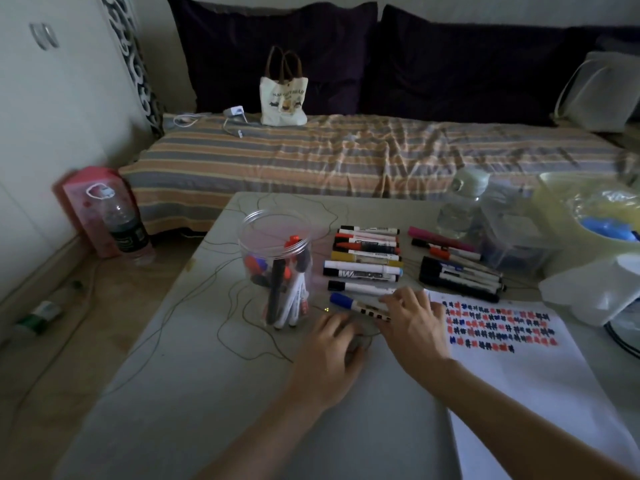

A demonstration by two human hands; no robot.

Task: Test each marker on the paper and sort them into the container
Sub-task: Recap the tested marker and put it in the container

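Head view. A clear jar (275, 268) at centre frame holds several markers upright. Right hand (412, 323) grips a blue-capped marker (356, 304) just left of the marked paper (512, 358). Left hand (332, 348) rests flat, fingers relaxed, on the counter (194, 358), whose lower-left area lies bare. Loose markers (367, 261) lie above.

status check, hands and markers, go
Right hand on blue-capped marker, grip unclear. Left hand resting on table. Jar part filled. Nothing blocking.
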